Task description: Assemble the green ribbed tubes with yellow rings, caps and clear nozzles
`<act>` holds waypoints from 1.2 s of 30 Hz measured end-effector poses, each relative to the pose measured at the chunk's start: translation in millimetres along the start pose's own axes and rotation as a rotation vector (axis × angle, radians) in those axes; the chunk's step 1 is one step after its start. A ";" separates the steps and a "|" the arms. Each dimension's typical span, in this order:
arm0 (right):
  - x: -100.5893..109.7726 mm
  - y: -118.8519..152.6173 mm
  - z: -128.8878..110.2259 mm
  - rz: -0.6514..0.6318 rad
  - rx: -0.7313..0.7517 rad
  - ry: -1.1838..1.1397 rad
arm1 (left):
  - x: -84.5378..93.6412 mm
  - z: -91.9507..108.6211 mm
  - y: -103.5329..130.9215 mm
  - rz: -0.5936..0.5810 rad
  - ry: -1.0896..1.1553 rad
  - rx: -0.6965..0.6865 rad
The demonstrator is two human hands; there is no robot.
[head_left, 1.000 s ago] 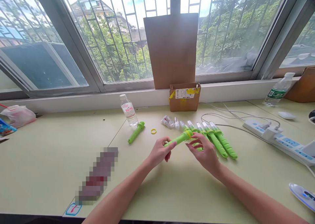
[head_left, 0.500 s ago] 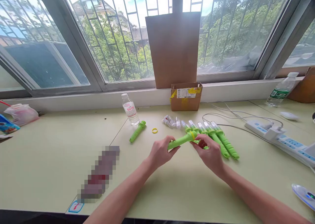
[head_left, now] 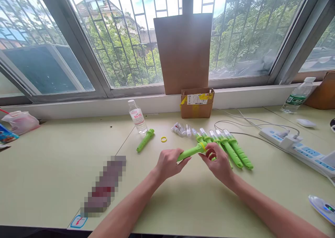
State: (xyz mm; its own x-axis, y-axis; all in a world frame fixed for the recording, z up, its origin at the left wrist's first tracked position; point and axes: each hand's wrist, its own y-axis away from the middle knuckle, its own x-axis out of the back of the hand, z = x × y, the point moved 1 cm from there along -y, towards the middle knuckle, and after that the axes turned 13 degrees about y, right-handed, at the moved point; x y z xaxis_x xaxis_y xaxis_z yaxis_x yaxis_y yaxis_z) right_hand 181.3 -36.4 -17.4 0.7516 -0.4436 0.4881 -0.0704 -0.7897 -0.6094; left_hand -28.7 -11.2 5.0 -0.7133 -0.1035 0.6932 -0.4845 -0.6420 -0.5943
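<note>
My left hand (head_left: 171, 161) is wrapped round a green plastic handle (head_left: 191, 151), its wider end pointing right and slightly up. A yellow ring (head_left: 203, 146) sits around that wider end. The fingers of my right hand (head_left: 217, 159) pinch at the ring, their tips partly hidden. Just behind my right hand lie several green handles with clear tips (head_left: 230, 151). To the left, one loose green handle (head_left: 145, 140) without a clear tip rests on the table, near a second yellow ring (head_left: 163, 139). Small clear plastic tips (head_left: 180, 129) lie grouped beyond my hands.
A water bottle (head_left: 138, 116) and a cardboard box (head_left: 197, 104) stand along the window side. At right are a power strip (head_left: 306, 147) with cables and another bottle (head_left: 297, 96). A blurred dark object (head_left: 106, 185) lies at left; a white device (head_left: 323, 210) is at the right edge.
My right hand has shifted slightly left and closer round the ringed end of the handle. The handle's ringed end has dipped a little. The rest stays in place.
</note>
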 end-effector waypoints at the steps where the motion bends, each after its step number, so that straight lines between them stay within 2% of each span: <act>1: -0.3 0.3 0.2 0.004 -0.005 0.002 | -0.1 0.6 0.3 -0.003 -0.006 -0.014; 5: 0.4 0.5 -1.2 0.043 0.011 -0.002 | -0.7 1.6 0.3 0.015 -0.034 -0.077; 10: 2.0 -0.3 -3.1 0.089 0.059 -0.030 | -0.4 3.2 -2.0 0.134 -0.044 -0.195; 14: 3.3 -1.3 -4.6 0.097 0.078 -0.041 | 0.7 4.2 -3.4 0.141 -0.066 -0.214; 18: 3.3 -1.7 -3.9 0.080 0.087 -0.026 | 0.0 3.0 -2.3 0.102 -0.049 -0.167; 23: 2.2 -1.5 -0.5 0.046 0.072 0.010 | -2.4 1.6 -1.5 -0.002 0.123 0.022; 27: 3.5 -1.5 -0.1 0.072 0.091 0.054 | -2.2 1.0 -2.7 -0.009 0.168 0.097; 29: 3.8 -1.6 0.1 0.077 0.097 0.075 | -2.3 0.2 -2.9 0.014 0.121 0.059; 34: 3.9 -2.3 1.0 0.057 0.098 0.085 | -4.1 -1.2 -3.0 0.049 -0.070 -0.189; 36: 4.4 -2.8 0.3 0.064 0.098 0.070 | -4.0 -1.1 -3.6 0.075 -0.131 -0.243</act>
State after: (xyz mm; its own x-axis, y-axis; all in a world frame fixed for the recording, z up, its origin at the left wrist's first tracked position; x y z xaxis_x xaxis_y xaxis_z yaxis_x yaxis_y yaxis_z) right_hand 184.9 -36.1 -13.7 0.6995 -0.5231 0.4869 -0.0499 -0.7154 -0.6970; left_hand -24.7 -7.6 3.9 -0.6879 -0.2513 0.6809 -0.5512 -0.4294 -0.7154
